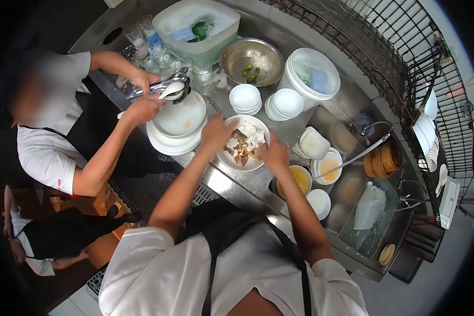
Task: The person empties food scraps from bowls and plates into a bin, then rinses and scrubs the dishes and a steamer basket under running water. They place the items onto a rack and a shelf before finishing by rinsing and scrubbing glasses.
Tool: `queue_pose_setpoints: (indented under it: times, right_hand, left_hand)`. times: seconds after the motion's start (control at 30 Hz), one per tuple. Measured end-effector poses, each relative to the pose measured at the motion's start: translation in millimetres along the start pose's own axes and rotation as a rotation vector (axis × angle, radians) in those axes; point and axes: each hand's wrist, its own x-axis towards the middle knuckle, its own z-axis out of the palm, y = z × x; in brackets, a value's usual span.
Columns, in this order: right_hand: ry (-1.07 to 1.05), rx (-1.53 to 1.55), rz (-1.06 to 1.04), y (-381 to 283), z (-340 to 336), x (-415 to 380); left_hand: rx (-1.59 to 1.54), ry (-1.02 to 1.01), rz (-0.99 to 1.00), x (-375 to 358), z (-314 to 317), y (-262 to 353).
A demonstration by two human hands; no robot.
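Note:
A white bowl (231, 160) of food scraps and crumpled tissue sits on the steel counter (247, 181) in front of me. My left hand (216, 131) grips its left rim, fingers curled over the edge. My right hand (273, 152) holds the right rim, its fingertips next to the tissue. To the left, a co-worker's hands (145, 95) hold a bundle of metal spoons (163, 87) over a stack of white plates (174, 137).
A tub of soapy water (197, 23), a metal bowl with limes (250, 60), a white bucket (310, 73) and stacks of small bowls (245, 97) stand behind. The sink (347, 184) at right holds bowls of yellow liquid (300, 179), bamboo steamers (382, 160) and a faucet. A wire rack (405, 47) lies beyond.

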Motion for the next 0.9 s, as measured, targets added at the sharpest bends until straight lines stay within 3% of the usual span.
queue_pose_setpoints:
  times: [0.07, 0.13, 0.23, 0.3, 0.37, 0.47, 0.57, 0.67, 0.87, 0.9]
  right_hand:
    - [-0.042, 0.065, 0.066, 9, 7, 4]
    - [-0.053, 0.092, 0.063, 13, 8, 8]
    - [-0.059, 0.021, 0.032, 4, 1, 7]
    - [-0.047, 0.044, 0.002, 11, 4, 3]
    - [-0.042, 0.025, -0.02, 8, 3, -1]
    - [-0.055, -0.048, -0.052, 5, 1, -5]
    - [-0.062, -0.078, -0.096, 2, -5, 3]
    - [-0.059, -0.084, -0.105, -4, -14, -1]
    - [0.039, -0.033, -0.108, -6, -12, -12]
    - [0.066, -0.011, -0.128, -8, -17, -19]
  left_hand:
    - [0.073, -0.115, -0.143, -42, 1, -17]
    - [-0.096, -0.086, -0.141, -66, 25, -49]
    - [-0.316, -0.114, -0.269, -80, 11, -26]
    - [-0.305, -0.093, -0.284, -89, 5, -16]
    - [-0.141, -0.01, -0.176, -94, 7, -17]
    - [-0.179, -0.08, -0.25, -89, -3, -14]
    - [-0.298, -0.072, -0.242, -77, 22, -49]
    - [-0.743, -0.126, -0.368, -85, 32, -47]
    - [-0.996, -0.088, -0.453, -105, 12, -2]
    - [-0.922, -0.117, -0.442, -103, 10, -10]
